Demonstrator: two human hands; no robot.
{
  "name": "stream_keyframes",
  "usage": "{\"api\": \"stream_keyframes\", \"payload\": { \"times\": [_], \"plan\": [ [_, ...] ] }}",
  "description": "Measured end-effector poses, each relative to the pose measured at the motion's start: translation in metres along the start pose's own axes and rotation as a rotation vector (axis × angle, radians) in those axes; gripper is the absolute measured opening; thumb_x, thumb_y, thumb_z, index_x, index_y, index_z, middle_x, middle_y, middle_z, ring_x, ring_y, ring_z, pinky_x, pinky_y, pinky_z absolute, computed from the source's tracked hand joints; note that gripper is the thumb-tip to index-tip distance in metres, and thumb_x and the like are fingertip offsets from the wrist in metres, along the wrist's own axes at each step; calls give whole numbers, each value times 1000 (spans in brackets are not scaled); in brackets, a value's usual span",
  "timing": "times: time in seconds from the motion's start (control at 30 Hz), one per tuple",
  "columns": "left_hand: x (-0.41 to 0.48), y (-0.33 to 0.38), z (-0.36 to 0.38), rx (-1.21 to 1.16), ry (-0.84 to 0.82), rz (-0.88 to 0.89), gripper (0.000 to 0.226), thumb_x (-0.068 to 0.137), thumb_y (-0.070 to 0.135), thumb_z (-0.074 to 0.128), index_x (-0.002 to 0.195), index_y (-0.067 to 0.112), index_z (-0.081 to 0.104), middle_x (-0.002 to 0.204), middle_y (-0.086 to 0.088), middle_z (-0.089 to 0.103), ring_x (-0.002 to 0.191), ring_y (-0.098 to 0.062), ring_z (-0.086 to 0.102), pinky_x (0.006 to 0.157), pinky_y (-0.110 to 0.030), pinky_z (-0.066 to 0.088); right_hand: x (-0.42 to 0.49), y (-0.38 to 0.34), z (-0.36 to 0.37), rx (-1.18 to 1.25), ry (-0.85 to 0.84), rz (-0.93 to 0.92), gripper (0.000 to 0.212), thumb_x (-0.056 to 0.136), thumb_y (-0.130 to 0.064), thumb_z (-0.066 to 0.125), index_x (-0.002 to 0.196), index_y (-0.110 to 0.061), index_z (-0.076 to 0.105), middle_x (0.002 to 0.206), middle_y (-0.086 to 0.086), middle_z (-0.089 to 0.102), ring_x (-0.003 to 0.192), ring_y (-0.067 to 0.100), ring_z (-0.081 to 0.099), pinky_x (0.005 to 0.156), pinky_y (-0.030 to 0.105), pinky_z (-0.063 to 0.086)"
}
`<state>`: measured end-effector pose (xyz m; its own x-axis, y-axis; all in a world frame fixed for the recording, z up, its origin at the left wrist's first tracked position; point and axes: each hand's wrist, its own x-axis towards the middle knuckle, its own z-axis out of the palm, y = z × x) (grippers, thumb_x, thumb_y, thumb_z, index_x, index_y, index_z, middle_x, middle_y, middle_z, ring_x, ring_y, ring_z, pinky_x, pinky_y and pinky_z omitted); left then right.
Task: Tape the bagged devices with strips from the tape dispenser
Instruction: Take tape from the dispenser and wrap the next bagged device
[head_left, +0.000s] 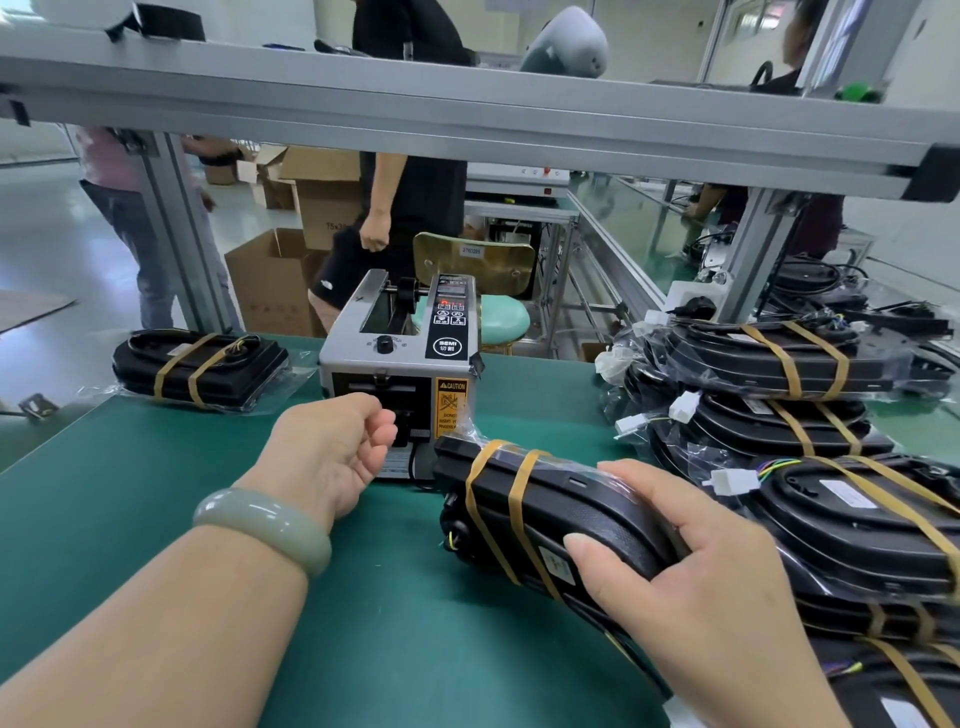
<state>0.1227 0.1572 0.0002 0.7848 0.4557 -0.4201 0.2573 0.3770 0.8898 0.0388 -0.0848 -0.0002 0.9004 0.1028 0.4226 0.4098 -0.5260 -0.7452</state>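
**Left hand at the dispenser, right hand on a device**

The left hand (332, 452), with a pale green bangle (262, 530) on its wrist, reached to the front of the dispenser (400, 353). Its fingers were curled, with the tips at the outlet. Whether that grip had a strip between finger and thumb could not be told.

The right hand (691, 587) had a closed grip on a bagged device (524, 499), with the thumb on top and the fingers wrapped over its far side. The device lay lengthwise on the green desk (156, 493), toward the right edge. Its far end was just beside the dispenser's front, and two tan tape bands (498, 499) crossed it near that end.

The dispenser stood at the middle of the desk's far edge. Another taped device (200, 369) lay at the far left corner. A pile of bagged devices (810, 426), each banded in tan tape, lay along the right edge, close beside the right hand.
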Motion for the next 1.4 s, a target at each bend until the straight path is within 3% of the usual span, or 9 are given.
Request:
{"api": "stream_keyframes", "payload": {
  "times": [0.17, 0.33, 0.53, 0.87, 1.03, 1.13, 1.2, 1.27, 1.4],
  "plan": [
    [6, -1, 3, 24, 73, 24, 11, 94, 17, 58, 89, 8, 60, 66, -1, 61, 31, 0, 52, 32, -9, 36, 0, 0, 0, 4, 2, 0, 55, 53, -55, 64, 107, -53, 53, 83, -25, 68, 73, 3, 66, 69, 23, 51],
    [10, -4, 8, 40, 206, 64, 11, 91, 16, 61, 83, 8, 62, 68, -2, 64, 48, -6, 55, 31, -10, 35, 0, -2, 1, -36, 16, -7, 52, 52, -60, 59, 103, -55, 53, 83, -28, 67, 75, 2, 65, 69, 21, 50],
    [8, -4, 14, 49, 288, 101, 15, 88, 15, 60, 76, 8, 59, 62, -1, 59, 48, -7, 50, 33, -14, 37, -1, -4, 1, -50, 11, -3, 52, 52, -61, 58, 104, -54, 53, 84, -27, 67, 75, 4, 65, 73, 30, 54],
    [-73, -18, -8, -44, -137, 116, 19, 88, 27, 62, 72, 17, 59, 50, 6, 58, 39, -3, 50, 36, -15, 39, -1, -5, 6, -45, 19, -16, 49, 52, -61, 58, 100, -58, 52, 86, -31, 65, 75, 1, 65, 70, 21, 49],
    [-115, -31, -12, 95, -251, 305, 23, 74, 34, 75, 54, 24, 67, 58, 2, 60, 49, -6, 51, 51, -24, 40, -2, -9, 9, -88, 9, -53, 45, 51, -60, 59, 93, -71, 47, 86, -32, 65, 74, 2, 64, 70, 21, 49],
    [-127, -40, -12, 174, -293, 415, 17, 61, 45, 74, 64, 29, 74, 67, 9, 66, 62, -2, 55, 65, -23, 44, -3, -12, 11, -95, -7, -67, 44, 51, -58, 58, 93, -65, 48, 86, -28, 65, 73, 5, 64, 70, 28, 54],
    [-126, -47, -12, 265, -256, 512, 25, 58, 53, 66, 67, 32, 76, 93, 22, 69, 88, 14, 58, 86, -20, 42, -4, -14, 12, -107, -7, -93, 49, 52, -56, 58, 99, -52, 49, 84, -24, 66, 71, 7, 64, 67, 27, 53],
    [-125, -50, -10, 342, -194, 581, 22, 61, 51, 62, 67, 37, 76, 111, 32, 59, 116, 26, 39, 101, -25, 33, -5, -17, 13, -122, -9, -107, 54, 53, -54, 59, 106, -45, 50, 82, -21, 66, 72, 7, 63, 68, 24, 50],
    [-123, -52, -5, 335, -245, 570, 21, 83, 37, 70, 64, 31, 77, 85, 45, 62, 120, 32, 26, 101, -24, 28, -6, -17, 16, -142, 6, -126, 46, 54, -50, 61, 98, -37, 62, 77, -19, 66, 72, 7, 62, 68, 30, 54]
  ]
}}
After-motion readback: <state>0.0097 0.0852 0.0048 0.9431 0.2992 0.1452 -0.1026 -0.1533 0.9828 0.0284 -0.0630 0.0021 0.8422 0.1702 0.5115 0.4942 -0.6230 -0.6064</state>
